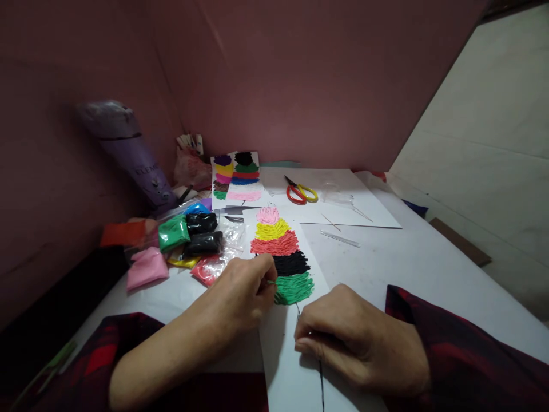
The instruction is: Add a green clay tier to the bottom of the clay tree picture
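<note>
From where I stand: left hand [245,292] pinched at the left edge of the layered clay picture [292,264]; cannot tell whether it grips a strand. Picture lies beside and beyond it, on white paper [281,360]. Right hand [354,337] curled, resting nearer, contents hidden. Coloured packets [174,230] left of left hand; scissors [295,184] well beyond both.

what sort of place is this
Probably a craft table in a home: colored clay packets, scissors and a sheet with textured bands of color share a white tabletop against a pink wall.
</note>
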Demonstrator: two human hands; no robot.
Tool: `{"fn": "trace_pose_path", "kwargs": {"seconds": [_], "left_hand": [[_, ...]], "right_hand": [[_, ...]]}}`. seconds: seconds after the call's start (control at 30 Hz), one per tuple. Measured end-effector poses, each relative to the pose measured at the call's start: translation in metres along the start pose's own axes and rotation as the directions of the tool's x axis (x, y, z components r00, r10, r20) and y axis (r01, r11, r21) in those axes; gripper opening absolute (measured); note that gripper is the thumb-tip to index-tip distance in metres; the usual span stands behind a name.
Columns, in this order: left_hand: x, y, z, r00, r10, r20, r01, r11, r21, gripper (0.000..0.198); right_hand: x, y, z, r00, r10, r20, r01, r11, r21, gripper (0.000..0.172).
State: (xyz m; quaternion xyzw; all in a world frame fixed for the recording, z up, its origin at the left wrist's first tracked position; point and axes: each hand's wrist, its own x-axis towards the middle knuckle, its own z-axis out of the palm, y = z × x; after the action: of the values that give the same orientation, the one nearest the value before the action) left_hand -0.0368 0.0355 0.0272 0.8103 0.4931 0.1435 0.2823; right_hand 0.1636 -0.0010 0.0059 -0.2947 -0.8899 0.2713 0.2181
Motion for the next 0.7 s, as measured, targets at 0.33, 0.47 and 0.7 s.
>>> {"fn": "trace_pose_path", "kwargs": {"seconds": [0.33, 0.47, 0.7], "left_hand": [[0.0019, -0.0050, 0.0082, 0.999, 0.004, -0.033, -0.002, 0.998, 0.068, 0.013], [0.0014, -0.0013, 0.0070, 1.000, -0.010, -0.028, 0.013, 0.997, 0.078, 0.014], [-0.0004, -0.0024, 0.0067, 0.999, -0.016, -0.036, 0.020, 0.994, 0.106, 0.016]], "right_hand": [[0.0002, 0.0008, -0.0014, 1.000, -0.002, 0.020, 0.002, 1.000, 0.002, 0.016], [0.0005, 0.0010, -0.0011, 1.000, 0.009, 0.008, -0.009, 1.000, -0.003, 0.015], [0.0001, 0.0003, 0.0006, 1.000, 0.004, 0.007, -0.003, 1.000, -0.007, 0.015]]}}
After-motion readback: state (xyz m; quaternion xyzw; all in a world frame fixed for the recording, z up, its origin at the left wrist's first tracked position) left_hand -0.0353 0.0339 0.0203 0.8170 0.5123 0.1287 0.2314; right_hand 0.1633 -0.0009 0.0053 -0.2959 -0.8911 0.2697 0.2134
